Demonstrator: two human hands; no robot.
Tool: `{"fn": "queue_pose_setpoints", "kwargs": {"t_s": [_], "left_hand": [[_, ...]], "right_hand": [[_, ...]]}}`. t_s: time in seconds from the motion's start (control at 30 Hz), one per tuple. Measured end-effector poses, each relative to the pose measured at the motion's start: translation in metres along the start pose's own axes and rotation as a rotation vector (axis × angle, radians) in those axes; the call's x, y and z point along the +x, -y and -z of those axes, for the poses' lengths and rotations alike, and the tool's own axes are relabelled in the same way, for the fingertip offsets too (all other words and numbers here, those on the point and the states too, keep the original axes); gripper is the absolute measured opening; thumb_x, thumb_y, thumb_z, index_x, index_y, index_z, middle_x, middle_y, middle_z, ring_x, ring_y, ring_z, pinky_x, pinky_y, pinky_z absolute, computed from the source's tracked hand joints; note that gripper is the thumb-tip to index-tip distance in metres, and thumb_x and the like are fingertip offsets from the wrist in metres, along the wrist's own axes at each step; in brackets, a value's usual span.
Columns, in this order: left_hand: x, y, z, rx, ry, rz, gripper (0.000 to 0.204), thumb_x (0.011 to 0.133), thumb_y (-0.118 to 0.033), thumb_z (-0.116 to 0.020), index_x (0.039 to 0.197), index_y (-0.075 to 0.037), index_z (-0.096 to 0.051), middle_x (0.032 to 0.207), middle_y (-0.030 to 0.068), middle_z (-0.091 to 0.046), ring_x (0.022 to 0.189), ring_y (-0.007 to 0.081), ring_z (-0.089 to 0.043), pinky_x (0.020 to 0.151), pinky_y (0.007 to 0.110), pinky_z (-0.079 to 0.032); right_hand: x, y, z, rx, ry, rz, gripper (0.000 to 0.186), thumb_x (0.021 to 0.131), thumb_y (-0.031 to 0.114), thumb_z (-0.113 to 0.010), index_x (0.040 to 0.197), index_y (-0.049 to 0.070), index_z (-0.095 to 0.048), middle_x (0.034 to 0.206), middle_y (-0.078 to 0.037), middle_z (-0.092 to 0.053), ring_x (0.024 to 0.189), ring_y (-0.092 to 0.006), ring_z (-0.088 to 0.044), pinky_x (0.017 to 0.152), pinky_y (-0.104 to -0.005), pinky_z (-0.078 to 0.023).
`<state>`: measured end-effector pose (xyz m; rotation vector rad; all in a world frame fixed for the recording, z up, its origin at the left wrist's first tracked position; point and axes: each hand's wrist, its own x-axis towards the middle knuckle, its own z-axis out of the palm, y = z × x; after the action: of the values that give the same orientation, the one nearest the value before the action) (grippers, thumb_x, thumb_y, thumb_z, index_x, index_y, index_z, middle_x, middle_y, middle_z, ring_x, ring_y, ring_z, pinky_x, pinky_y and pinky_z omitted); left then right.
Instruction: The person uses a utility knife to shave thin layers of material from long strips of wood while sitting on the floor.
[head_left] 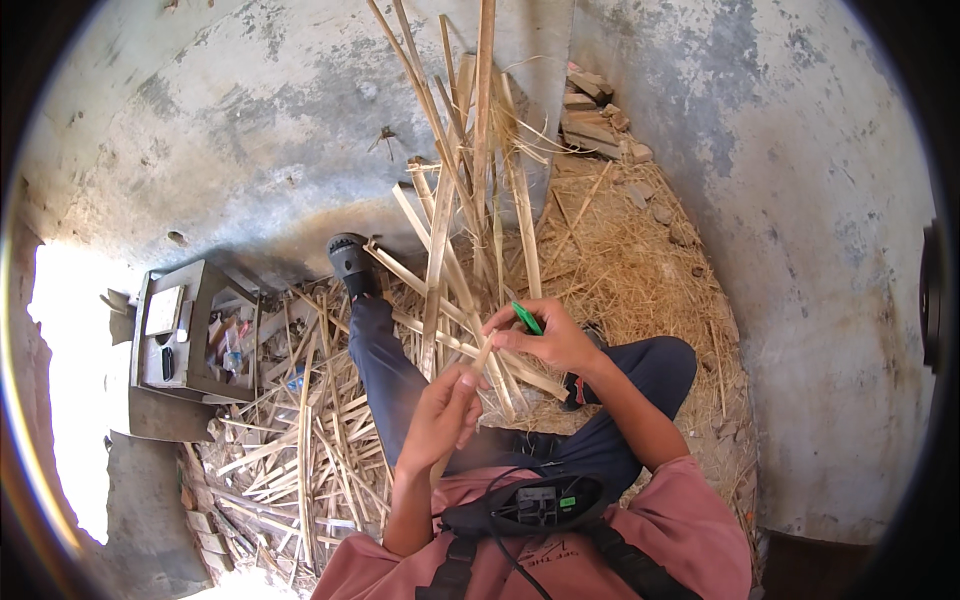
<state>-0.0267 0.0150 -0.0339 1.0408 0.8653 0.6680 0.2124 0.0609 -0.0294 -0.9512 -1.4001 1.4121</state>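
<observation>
Between my two hands runs a thin, pale bamboo strip (482, 361), held at a slant in front of my lap. My left hand (440, 415) is closed on its lower part, thumb on top. The fingers of my right hand (550, 342) pinch around its upper end and also grip a green-handled tool (526, 318). Its working end is hidden by the fingers, so I cannot tell whether it is a knife. Just beyond my hands, long split bamboo lengths (437, 270) lean in a bundle against the wall.
My legs are spread, the left one (378, 350) stretched forward and the right one (650, 372) bent. Cut strips (305, 450) litter the floor at left, near a small wooden cabinet (205, 385). Straw-like shavings (640, 260) and broken bricks (592, 130) lie at right.
</observation>
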Motion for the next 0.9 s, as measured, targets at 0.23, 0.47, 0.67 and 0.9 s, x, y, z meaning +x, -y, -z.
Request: {"fn": "queue_pose_setpoints", "kwargs": {"t_s": [0.23,0.47,0.67,0.9], "left_hand": [[0.001,-0.002,-0.024,0.262,-0.307,-0.159,0.035,0.105,-0.009,-0.071,0.139,0.000,-0.067,0.079,0.0002,-0.066,0.060,0.0039,-0.057,0.050,0.022,-0.043],[0.002,-0.009,-0.030,0.338,-0.377,-0.257,0.034,0.106,-0.012,-0.070,0.138,0.001,-0.072,0.083,0.0000,-0.071,0.071,0.0018,-0.057,0.056,0.021,-0.040],[0.004,-0.011,-0.025,0.296,-0.372,-0.223,0.028,0.109,-0.013,-0.066,0.133,0.001,-0.073,0.078,-0.0011,-0.068,0.068,0.0008,-0.052,0.056,0.022,-0.038],[0.008,-0.012,-0.025,0.328,-0.370,-0.315,0.022,0.110,-0.013,-0.063,0.123,-0.001,-0.076,0.074,-0.0019,-0.064,0.068,0.0012,-0.049,0.057,0.023,-0.038]], "right_hand": [[-0.003,-0.005,0.006,0.111,-0.051,-0.041,0.022,0.097,0.018,-0.082,0.109,0.000,-0.079,0.099,-0.006,-0.079,0.092,-0.0103,-0.073,0.083,-0.0262,-0.057],[-0.006,0.004,0.001,-0.088,-0.166,0.116,0.022,0.102,0.023,-0.075,0.106,0.001,-0.076,0.090,-0.005,-0.075,0.087,-0.0128,-0.073,0.078,-0.0288,-0.056],[-0.013,-0.001,0.000,-0.772,-0.100,0.414,0.032,0.097,0.034,-0.079,0.107,0.004,-0.073,0.087,-0.011,-0.072,0.072,-0.0268,-0.072,0.064,-0.0370,-0.054],[-0.012,-0.007,-0.014,-0.773,-0.139,0.528,0.028,0.096,0.034,-0.080,0.100,0.006,-0.076,0.083,-0.008,-0.074,0.066,-0.0283,-0.072,0.058,-0.0381,-0.054]]}}
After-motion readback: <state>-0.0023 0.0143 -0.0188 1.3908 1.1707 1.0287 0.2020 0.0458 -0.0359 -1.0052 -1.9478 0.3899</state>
